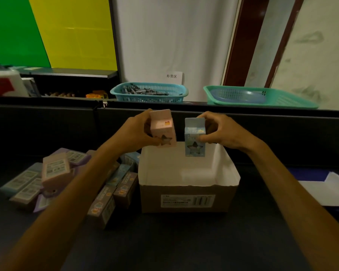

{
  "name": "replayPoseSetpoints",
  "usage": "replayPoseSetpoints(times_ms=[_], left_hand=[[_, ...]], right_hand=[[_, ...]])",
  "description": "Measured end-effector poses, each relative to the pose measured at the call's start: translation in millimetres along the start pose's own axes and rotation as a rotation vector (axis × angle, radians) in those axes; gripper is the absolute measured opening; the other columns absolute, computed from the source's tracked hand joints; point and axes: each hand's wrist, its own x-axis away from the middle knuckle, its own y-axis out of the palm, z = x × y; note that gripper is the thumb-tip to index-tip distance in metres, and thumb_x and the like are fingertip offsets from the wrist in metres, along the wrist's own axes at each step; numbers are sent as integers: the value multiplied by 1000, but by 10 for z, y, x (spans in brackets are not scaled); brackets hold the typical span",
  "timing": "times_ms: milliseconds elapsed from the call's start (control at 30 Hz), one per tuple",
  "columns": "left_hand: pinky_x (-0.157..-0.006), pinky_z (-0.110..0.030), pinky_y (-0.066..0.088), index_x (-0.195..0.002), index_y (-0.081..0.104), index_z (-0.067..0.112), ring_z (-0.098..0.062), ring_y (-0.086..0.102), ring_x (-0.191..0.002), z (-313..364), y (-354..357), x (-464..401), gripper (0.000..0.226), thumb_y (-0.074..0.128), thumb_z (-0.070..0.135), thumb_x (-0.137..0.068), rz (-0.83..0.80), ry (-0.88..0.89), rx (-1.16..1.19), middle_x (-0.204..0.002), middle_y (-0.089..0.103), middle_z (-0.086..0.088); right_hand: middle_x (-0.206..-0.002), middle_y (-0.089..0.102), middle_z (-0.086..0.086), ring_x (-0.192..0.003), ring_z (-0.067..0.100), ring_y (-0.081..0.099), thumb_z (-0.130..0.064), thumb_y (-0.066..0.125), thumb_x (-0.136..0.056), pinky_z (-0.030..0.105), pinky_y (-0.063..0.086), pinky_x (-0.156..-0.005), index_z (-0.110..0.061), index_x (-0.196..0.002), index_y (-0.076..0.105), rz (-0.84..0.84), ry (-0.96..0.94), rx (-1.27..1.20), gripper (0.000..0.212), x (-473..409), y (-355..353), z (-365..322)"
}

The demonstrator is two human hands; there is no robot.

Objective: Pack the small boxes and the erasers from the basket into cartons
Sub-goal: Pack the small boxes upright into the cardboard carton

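Open carton (186,184) sits mid-tabletop near the front edge, looks empty inside, with loose small boxes (55,171) piled just left. Above its far rim, left hand (139,132) pinches a pink box (162,130) and right hand (221,132) a blue box (195,139), both upright, probably so they drop in standing.

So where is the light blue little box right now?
In the head view the light blue box is held by the right hand, just above the open carton, with the pink box in the left hand beside it.
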Motion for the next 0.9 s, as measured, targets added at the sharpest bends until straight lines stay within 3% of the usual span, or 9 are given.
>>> replayPoseSetpoints(times_ms=[200, 333, 500, 700, 900], left_hand=[[-68, -21, 51, -128, 31, 38, -4, 57, -79, -123, 66, -84, 76, 78, 20, -71, -140, 41, -283, -86, 53, 14], [-72, -29, 55, -129, 30, 40, -10, 59, -81, -255, 193, -117, 67, 72, 33, -78, -185, -19, -464, -93, 57, 9], [-74, -35, 57, -126, 36, 34, -16, 62, -87, -283, 265, -135, 56, 67, 42, -80, -151, -18, -525, -104, 62, 0], [-83, -34, 50, -107, 52, 24, -14, 47, -97, -291, 261, -138, 45, 78, 32, -71, -187, -51, -582, -110, 43, 6], [-76, -29, 47, -103, 37, 28, -14, 42, -95, -286, 288, -191, 58, 80, 18, -66, -232, -110, -620, -107, 46, 1]], right_hand=[[-114, 57, -5, -96, 12, 62, -17, 77, -76, 34, 59, -78, -30, -118, 49, -187, 16, 243, 53, -111, 134, -43], [-119, 58, -2, -104, 15, 58, -23, 78, -75, 37, 55, -85, -30, -117, 49, -236, -2, 432, 52, -235, 304, -53], [-121, 56, 2, -104, 19, 56, -22, 78, -74, 38, 55, -85, -28, -117, 48, -246, 38, 548, 53, -329, 440, -30], [-122, 55, 3, -103, 20, 56, -24, 77, -76, 36, 53, -82, -27, -122, 47, -250, 46, 630, 55, -349, 529, 27], [-121, 55, 0, -101, 18, 54, -33, 76, -77, 31, 47, -74, -31, -124, 47, -250, 37, 729, 56, -362, 559, 71]])
